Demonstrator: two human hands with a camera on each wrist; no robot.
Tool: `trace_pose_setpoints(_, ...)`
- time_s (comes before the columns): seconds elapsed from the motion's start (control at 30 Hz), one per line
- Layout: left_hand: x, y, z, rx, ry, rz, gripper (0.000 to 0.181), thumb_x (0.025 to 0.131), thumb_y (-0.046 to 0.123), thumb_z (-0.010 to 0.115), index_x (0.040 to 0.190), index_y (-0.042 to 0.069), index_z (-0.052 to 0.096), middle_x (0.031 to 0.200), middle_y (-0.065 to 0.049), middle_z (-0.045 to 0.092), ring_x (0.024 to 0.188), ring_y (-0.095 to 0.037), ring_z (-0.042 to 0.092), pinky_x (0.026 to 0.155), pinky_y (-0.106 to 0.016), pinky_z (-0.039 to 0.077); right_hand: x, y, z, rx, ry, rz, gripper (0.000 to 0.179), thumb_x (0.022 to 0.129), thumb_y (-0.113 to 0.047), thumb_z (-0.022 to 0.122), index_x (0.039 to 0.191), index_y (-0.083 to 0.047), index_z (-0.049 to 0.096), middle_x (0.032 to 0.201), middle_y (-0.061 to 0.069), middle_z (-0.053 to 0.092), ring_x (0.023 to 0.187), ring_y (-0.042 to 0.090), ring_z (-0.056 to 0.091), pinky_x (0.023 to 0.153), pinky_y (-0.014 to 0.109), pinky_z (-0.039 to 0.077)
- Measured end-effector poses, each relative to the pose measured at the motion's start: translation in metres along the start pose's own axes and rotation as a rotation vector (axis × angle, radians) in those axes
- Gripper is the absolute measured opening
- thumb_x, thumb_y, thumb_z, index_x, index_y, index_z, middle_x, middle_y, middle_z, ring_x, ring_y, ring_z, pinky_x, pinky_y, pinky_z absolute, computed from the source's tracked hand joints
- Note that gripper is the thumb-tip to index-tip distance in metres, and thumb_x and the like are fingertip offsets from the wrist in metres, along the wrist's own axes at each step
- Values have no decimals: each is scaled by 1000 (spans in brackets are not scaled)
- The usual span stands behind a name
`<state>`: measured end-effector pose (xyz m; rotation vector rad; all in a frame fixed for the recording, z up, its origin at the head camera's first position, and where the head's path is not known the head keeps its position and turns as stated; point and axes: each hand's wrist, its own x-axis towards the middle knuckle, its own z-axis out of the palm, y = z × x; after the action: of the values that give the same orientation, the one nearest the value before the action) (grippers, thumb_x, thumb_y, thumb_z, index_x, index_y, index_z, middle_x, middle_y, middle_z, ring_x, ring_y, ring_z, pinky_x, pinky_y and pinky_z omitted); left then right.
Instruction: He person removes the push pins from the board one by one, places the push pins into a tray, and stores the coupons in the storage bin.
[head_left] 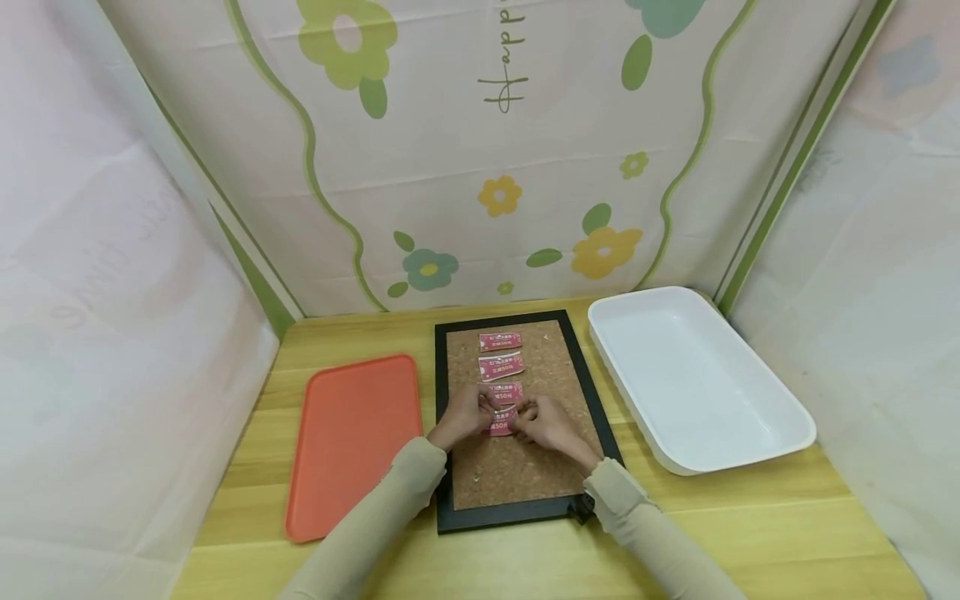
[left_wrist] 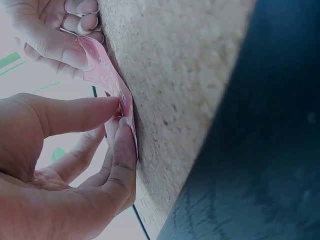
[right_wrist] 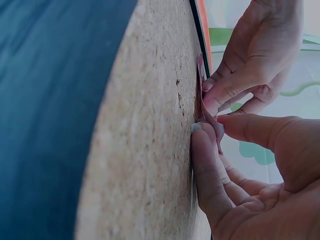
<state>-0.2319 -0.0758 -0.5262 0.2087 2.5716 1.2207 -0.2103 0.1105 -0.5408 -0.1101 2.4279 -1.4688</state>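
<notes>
On the cork board (head_left: 517, 479) a pink paper coupon (head_left: 498, 427) lies below three similar coupons (head_left: 501, 367) in a column. My right hand (head_left: 547, 423) pinches its right end between thumb and forefinger, and that end curls up off the cork in the right wrist view. From the left, my left hand (head_left: 465, 414) brings thumb and forefinger together at the coupon's upper part. A tiny shiny pin (left_wrist: 120, 114) shows between those fingertips in the left wrist view, mostly hidden by them.
Left of the board lies a red tray (head_left: 360, 442); a deep white tray (head_left: 693, 383) stands to the right. Small clear pins (head_left: 477, 478) dot the cork. A small black object (head_left: 581, 507) sits at the frame's lower right edge. Printed fabric (head_left: 450, 167) hangs behind the table.
</notes>
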Motion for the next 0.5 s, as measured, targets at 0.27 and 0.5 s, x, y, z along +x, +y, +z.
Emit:
trace_pose_setpoints(0.27, 1, -1, 0, 16, -5, 45, 21, 82, -16, 64, 93, -1, 75, 84, -11, 74, 67, -11, 60, 52, -21, 43, -1, -2, 0, -19, -3, 0, 20, 99, -7, 69, 115, 4, 68, 80, 12, 79, 69, 18, 74, 59, 29, 58)
trace_pose_setpoints(0.5, 4, -1, 4, 89, -1, 75, 15, 83, -13, 64, 91, -2, 72, 82, -12, 69, 65, -10, 54, 54, -20, 41, 0, -1, -1, -4, -7, -4, 21, 98, -6, 69, 116, 6, 67, 81, 14, 78, 68, 20, 75, 59, 30, 59)
